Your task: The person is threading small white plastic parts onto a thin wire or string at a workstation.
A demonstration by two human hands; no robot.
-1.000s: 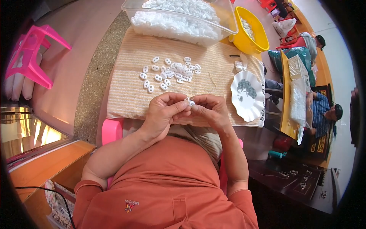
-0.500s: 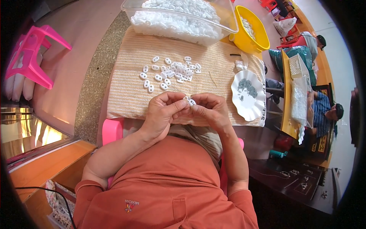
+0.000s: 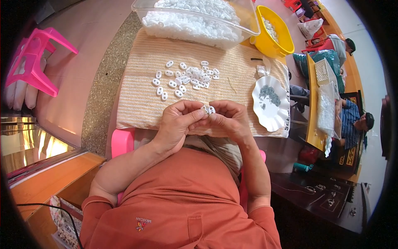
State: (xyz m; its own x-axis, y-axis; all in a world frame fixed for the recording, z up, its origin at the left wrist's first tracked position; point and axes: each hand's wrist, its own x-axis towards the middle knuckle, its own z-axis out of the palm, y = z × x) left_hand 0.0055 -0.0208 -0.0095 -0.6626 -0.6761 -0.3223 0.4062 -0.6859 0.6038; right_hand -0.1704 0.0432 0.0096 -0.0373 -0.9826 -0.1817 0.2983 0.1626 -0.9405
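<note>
Close to the near edge of the towel-covered table, my two hands meet at the fingertips. My right hand (image 3: 233,119) pinches a small white two-hole plastic piece (image 3: 212,110) between thumb and forefinger. With thumb and forefinger closed, my left hand (image 3: 179,119) grips a smaller whitish piece (image 3: 204,108) right beside it; its kind is too small to make out. Beyond the hands lies a loose pile of white two-hole oval pieces (image 3: 194,74). To their right stands a white scalloped plate (image 3: 271,120) with tiny grey parts (image 3: 270,95) on it.
A clear tub (image 3: 195,37) full of white pieces stands at the table's far side, next to a yellow basin (image 3: 286,45). A thin strip (image 3: 232,85) lies on the striped towel (image 3: 137,103). A pink stool (image 3: 37,62) is at left; other people sit at right.
The white two-hole piece has turned and moved slightly right in my fingers, and the smaller piece shows more plainly. Both hands otherwise stay in place.
</note>
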